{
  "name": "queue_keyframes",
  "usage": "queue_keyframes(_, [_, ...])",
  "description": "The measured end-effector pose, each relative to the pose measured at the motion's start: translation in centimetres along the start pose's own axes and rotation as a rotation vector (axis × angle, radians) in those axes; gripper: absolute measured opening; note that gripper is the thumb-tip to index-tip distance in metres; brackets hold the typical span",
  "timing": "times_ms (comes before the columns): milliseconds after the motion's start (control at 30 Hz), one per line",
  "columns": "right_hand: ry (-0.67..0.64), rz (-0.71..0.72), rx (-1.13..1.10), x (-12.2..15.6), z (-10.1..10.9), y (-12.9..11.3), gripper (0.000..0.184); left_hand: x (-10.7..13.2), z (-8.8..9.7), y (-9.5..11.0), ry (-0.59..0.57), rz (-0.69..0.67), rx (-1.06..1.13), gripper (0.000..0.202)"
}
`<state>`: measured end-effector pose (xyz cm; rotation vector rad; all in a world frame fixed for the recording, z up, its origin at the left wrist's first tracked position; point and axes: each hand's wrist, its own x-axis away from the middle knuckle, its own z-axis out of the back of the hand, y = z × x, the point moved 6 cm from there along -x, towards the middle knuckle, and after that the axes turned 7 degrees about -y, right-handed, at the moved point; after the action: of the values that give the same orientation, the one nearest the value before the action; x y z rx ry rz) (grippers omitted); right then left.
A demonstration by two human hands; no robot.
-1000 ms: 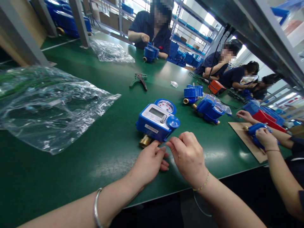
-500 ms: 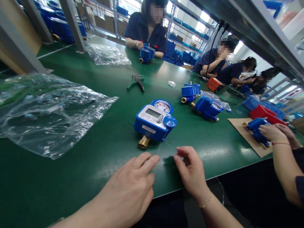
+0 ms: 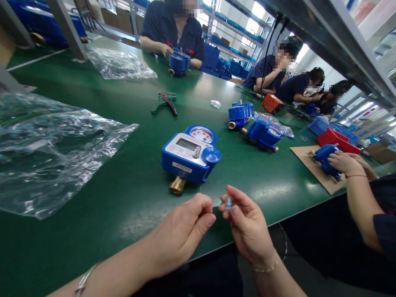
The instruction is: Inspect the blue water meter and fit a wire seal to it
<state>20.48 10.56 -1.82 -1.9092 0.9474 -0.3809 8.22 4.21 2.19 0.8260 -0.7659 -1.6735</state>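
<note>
A blue water meter [image 3: 189, 154] with a white display face and a brass fitting lies on the green table [image 3: 123, 181] just beyond my hands. My right hand [image 3: 247, 225] pinches a small clear seal piece [image 3: 228, 203] between thumb and forefinger. My left hand [image 3: 182, 231] is curled close beside it, its thumb and fingertips pressed together. A thin wire may run between my hands, but I cannot make it out.
Crumpled clear plastic bags [image 3: 52, 148] lie at the left. Green-handled pliers [image 3: 163, 102] rest farther back. Two more blue meters [image 3: 256, 126] sit to the right. A neighbour's hands [image 3: 345, 163] hold a meter on cardboard [image 3: 315, 167]. Other people work across the table.
My hands lifted off the table and came together. The right hand now holds up a small clear piece; the left hand went from flat to curled. The view shifted slightly right.
</note>
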Motion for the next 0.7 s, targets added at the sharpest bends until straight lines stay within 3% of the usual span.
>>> queue_keyframes(167, [-0.008,0.012,-0.071,-0.5,-0.2,-0.1,0.029,-0.3,0.4,-0.3,0.010,0.024,0.002,0.010])
queue_keyframes(400, [-0.056,0.020,0.005,-0.5,-0.7,-0.1,0.027,-0.1,1.4,-0.3,0.184,0.037,-0.074,0.013])
queue_keyframes(700, [-0.095,0.015,0.050,-0.3,-1.2,-0.1,0.029,0.1,1.5,0.1,0.228,0.012,-0.119,0.013])
